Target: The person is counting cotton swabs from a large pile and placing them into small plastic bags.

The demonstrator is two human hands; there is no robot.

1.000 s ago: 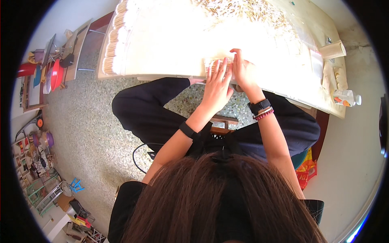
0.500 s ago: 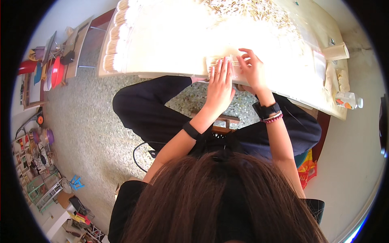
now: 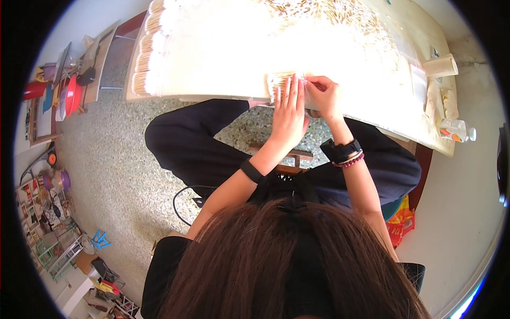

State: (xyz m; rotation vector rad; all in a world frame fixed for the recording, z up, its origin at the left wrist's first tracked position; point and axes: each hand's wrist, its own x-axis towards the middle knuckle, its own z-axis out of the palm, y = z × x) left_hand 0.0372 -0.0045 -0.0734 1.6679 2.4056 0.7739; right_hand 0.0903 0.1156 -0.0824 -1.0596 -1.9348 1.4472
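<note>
A flat bundle of cotton swabs [image 3: 278, 81] lies at the table's near edge, apparently in a clear plastic bag. My left hand [image 3: 289, 114] rests on it with fingers stretched out flat, covering its right part. Just to the right, my right hand [image 3: 326, 98] has thumb and forefinger pinched together at what looks like the bag's edge beside the left fingertips. Glare washes out the bag's outline.
Along the table's left edge runs a row of packed cotton swabs [image 3: 142, 61]. A heap of loose swabs [image 3: 340, 13] spreads at the far side. At the right end are a pale roll [image 3: 441, 67] and a clear plastic bottle [image 3: 456, 131]. A wooden bar [image 3: 289, 153] shows below the table.
My right hand has moved slightly left and its spread fingers have closed into a pinch beside the left hand. The left hand stays flat on the swabs.
</note>
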